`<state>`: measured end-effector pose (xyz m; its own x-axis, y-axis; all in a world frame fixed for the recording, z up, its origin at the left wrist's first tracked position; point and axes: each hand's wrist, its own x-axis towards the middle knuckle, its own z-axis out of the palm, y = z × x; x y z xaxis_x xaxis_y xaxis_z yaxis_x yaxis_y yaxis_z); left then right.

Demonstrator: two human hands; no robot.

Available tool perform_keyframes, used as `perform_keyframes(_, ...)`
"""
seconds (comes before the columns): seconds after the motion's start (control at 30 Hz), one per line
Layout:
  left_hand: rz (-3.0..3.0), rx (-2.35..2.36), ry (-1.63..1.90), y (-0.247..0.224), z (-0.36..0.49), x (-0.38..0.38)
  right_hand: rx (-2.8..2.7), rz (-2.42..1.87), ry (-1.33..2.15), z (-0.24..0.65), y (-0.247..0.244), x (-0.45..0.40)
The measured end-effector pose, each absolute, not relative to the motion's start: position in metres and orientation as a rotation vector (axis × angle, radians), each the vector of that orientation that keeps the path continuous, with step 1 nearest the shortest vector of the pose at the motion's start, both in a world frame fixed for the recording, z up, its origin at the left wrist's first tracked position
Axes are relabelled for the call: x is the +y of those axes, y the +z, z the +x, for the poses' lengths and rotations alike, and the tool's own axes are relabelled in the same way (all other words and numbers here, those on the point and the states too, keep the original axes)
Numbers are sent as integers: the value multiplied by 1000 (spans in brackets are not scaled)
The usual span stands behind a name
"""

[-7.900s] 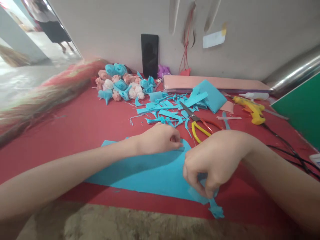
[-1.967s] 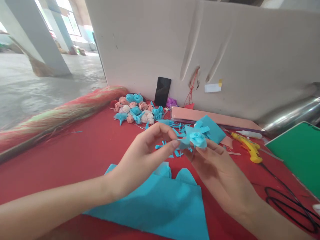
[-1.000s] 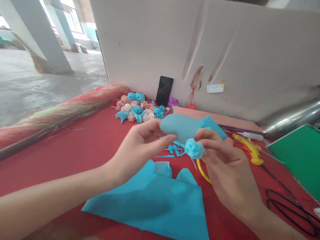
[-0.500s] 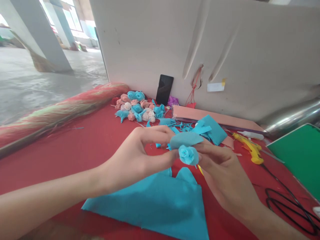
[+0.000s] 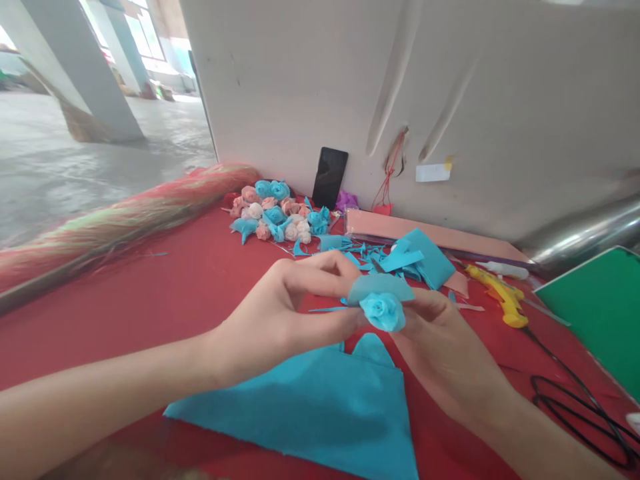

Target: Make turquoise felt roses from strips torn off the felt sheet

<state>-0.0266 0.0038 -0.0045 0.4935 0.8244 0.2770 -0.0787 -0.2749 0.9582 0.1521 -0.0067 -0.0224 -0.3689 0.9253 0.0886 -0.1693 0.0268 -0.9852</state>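
Between both hands is a small blue crepe-paper rose [image 5: 383,312], its swirled top facing me. A loose blue paper petal [image 5: 381,288] stands up behind it. My left hand [image 5: 295,307] pinches the rose and petal from the left with thumb and forefinger. From the right, the fingers of my right hand [image 5: 443,347] close on the flower's other side; its base is hidden by the fingers. Below lies a large folded sheet of blue crepe paper [image 5: 320,410] on the red tabletop [image 5: 125,320].
Finished blue, pink and white paper roses [image 5: 275,213] are heaped at the back. A phone [image 5: 330,178] leans on the pale panel. Blue scraps and folded paper [image 5: 435,260], a yellow glue gun [image 5: 500,293] with black cord, and a green board [image 5: 600,313] lie rightward.
Both hands and the rose have shifted slightly right. The petal now sits lower against the rose's back, and the right fingers have curled closer around it.
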Motion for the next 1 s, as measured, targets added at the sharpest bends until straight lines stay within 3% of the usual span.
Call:
perform_keyframes(0.4, 1373, 561, 1002, -14, -22, 2, -1346, -858, 1525, 150, -21, -9)
perform_keyframes(0.57, 1304, 558, 1063, -16, -19, 1, -1365, -907, 1312, 146, -20, -15)
perform_keyframes(0.8, 1298, 562, 1086, -25, -16, 1, -1571, -902, 759, 147, -23, -23)
perform_keyframes(1.0, 1400, 499, 1101, -22, -18, 1, -1611, -785, 746, 149, -29, -16)
